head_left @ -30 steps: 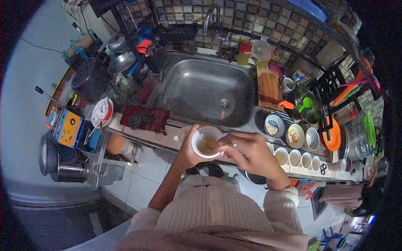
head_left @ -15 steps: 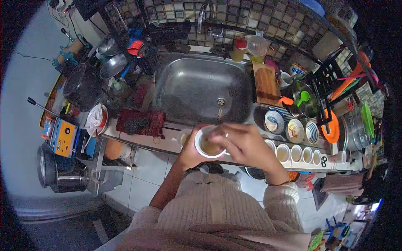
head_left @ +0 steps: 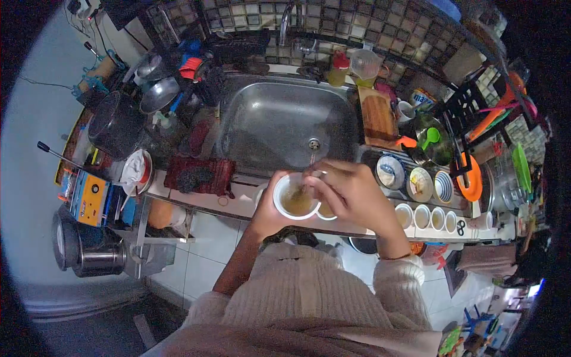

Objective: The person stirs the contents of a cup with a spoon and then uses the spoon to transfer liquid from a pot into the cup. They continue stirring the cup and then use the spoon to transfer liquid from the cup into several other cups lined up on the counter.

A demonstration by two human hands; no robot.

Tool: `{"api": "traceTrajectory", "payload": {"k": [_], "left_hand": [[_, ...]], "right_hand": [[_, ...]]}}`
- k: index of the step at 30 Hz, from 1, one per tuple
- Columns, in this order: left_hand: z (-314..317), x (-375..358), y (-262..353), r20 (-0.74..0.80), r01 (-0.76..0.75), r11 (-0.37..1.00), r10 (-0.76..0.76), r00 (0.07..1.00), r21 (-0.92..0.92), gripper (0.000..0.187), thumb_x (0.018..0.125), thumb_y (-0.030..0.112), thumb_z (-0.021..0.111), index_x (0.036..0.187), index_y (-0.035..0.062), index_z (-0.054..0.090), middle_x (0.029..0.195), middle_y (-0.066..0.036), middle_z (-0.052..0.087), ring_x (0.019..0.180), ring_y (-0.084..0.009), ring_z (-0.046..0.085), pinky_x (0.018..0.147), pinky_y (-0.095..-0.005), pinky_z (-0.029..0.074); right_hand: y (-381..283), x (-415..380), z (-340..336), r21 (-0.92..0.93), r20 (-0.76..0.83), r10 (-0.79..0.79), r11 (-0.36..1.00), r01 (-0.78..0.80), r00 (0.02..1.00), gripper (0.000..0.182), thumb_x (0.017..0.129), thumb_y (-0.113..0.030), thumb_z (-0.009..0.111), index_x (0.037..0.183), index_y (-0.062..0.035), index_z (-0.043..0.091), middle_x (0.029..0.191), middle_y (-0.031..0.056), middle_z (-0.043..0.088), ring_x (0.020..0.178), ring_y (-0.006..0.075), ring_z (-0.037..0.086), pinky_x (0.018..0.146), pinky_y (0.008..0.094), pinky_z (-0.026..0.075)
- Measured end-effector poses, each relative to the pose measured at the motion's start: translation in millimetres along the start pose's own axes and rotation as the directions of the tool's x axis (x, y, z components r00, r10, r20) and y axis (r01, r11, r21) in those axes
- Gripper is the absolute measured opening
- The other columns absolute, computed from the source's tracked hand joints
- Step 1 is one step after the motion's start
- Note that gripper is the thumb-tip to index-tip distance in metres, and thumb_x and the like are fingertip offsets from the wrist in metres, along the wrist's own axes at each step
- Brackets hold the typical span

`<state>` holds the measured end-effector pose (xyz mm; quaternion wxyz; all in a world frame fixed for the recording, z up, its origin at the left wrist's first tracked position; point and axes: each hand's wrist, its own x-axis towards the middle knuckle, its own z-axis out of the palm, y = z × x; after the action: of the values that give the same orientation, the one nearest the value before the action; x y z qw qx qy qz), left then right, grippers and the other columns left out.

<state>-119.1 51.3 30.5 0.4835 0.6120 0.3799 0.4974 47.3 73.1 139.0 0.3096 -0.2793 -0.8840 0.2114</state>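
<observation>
My left hand [head_left: 267,211] is wrapped round a white cup [head_left: 297,208] with yellowish-brown liquid in it, held in front of the sink's near edge. Over the cup's rim, my right hand [head_left: 348,193] pinches a thin utensil [head_left: 313,157], perhaps a spoon, whose lower end is blurred inside the cup. Another cup [head_left: 326,210] shows partly behind my right hand. To the right, several white cups with similar liquid stand in a row along the counter edge, one of them here [head_left: 422,217].
Behind my hands is a steel sink [head_left: 279,122]. A wooden board [head_left: 379,117], bowls [head_left: 391,171] and an orange plate [head_left: 470,178] are to the right. Leftward lie a dark red cloth [head_left: 220,177], pans [head_left: 160,95] and a red-and-white container [head_left: 137,171].
My right hand has shifted slightly right and down, with its fingers in a different pose above the cup. The held cup appears tilted a little more towards the camera.
</observation>
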Motion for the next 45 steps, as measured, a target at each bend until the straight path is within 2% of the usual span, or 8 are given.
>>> {"api": "traceTrajectory", "payload": {"k": [5,14,17,22,28,32,34,45], "left_hand": [[-4,3,3,-0.020,0.045,0.982,-0.049,0.999,-0.181,0.079,0.051,0.009,0.082,0.114,0.0056,0.035,0.107,-0.007,0.049,0.101,-0.0163,0.049,0.088,-0.0303,0.039],[-5,4,8,-0.031,0.021,0.999,-0.023,0.999,-0.050,0.076,0.052,0.009,0.082,0.113,0.0053,0.036,0.105,-0.007,0.050,0.100,-0.0158,0.049,0.086,-0.0303,0.040],[-1,4,11,-0.009,-0.023,0.999,0.023,1.000,0.033,0.077,0.052,0.010,0.082,0.113,0.0043,0.036,0.105,-0.008,0.051,0.099,-0.0160,0.050,0.085,-0.0297,0.041],[-1,0,13,0.000,0.039,0.999,-0.039,0.999,0.014,0.077,0.052,0.011,0.082,0.113,0.0041,0.036,0.106,-0.008,0.052,0.099,-0.0164,0.051,0.086,-0.0297,0.041],[1,-2,11,0.026,0.053,0.998,-0.052,0.998,-0.029,0.078,0.053,0.013,0.082,0.114,0.0041,0.035,0.108,-0.009,0.050,0.101,-0.0171,0.049,0.087,-0.0302,0.040],[0,-8,8,0.003,0.024,0.998,-0.024,1.000,-0.050,0.079,0.051,0.013,0.083,0.114,0.0043,0.036,0.108,-0.009,0.050,0.102,-0.0175,0.049,0.087,-0.0312,0.040],[1,-7,11,0.018,0.015,1.000,-0.014,1.000,-0.024,0.078,0.051,0.012,0.083,0.114,0.0045,0.037,0.107,-0.009,0.050,0.102,-0.0175,0.049,0.087,-0.0315,0.040],[7,-11,8,0.078,-0.023,1.000,0.024,0.997,-0.021,0.079,0.051,0.012,0.083,0.115,0.0056,0.037,0.108,-0.009,0.048,0.102,-0.0191,0.048,0.087,-0.0324,0.040]], "right_hand": [[1,-2,3,0.070,0.000,-0.109,0.992,0.109,0.994,0.014,0.081,-0.013,0.053,0.083,-0.0001,0.058,0.077,0.0127,0.058,0.066,0.0292,0.058,0.060,0.0345,0.047],[-3,5,-5,0.056,0.054,-0.181,0.983,0.178,0.982,0.014,0.081,-0.012,0.053,0.085,-0.0007,0.060,0.078,0.0130,0.059,0.068,0.0289,0.059,0.060,0.0346,0.047],[-3,5,-5,-0.012,0.063,0.051,0.999,-0.050,0.997,0.014,0.080,-0.012,0.053,0.086,-0.0012,0.060,0.078,0.0127,0.059,0.070,0.0293,0.058,0.060,0.0353,0.047],[-3,0,-8,0.024,0.125,-0.183,0.983,0.181,0.975,0.018,0.081,-0.017,0.053,0.085,-0.0010,0.060,0.078,0.0122,0.059,0.071,0.0293,0.058,0.061,0.0362,0.047],[-4,1,-2,-0.030,0.010,-0.111,0.993,0.111,0.994,0.015,0.080,-0.015,0.053,0.084,-0.0023,0.060,0.078,0.0143,0.059,0.069,0.0312,0.058,0.061,0.0366,0.048],[-4,-5,-11,0.079,0.189,-0.207,0.978,0.195,0.960,0.016,0.078,-0.015,0.056,0.085,-0.0010,0.059,0.075,0.0123,0.058,0.066,0.0301,0.058,0.058,0.0353,0.047],[-7,-1,-15,-0.075,0.097,-0.030,0.996,0.037,0.995,0.013,0.078,-0.013,0.054,0.084,-0.0022,0.060,0.075,0.0111,0.058,0.067,0.0293,0.058,0.058,0.0349,0.047],[-2,-6,-12,-0.023,0.108,-0.175,0.984,0.178,0.979,0.012,0.076,-0.013,0.057,0.081,-0.0026,0.060,0.074,0.0096,0.060,0.066,0.0274,0.060,0.058,0.0333,0.048]]}}
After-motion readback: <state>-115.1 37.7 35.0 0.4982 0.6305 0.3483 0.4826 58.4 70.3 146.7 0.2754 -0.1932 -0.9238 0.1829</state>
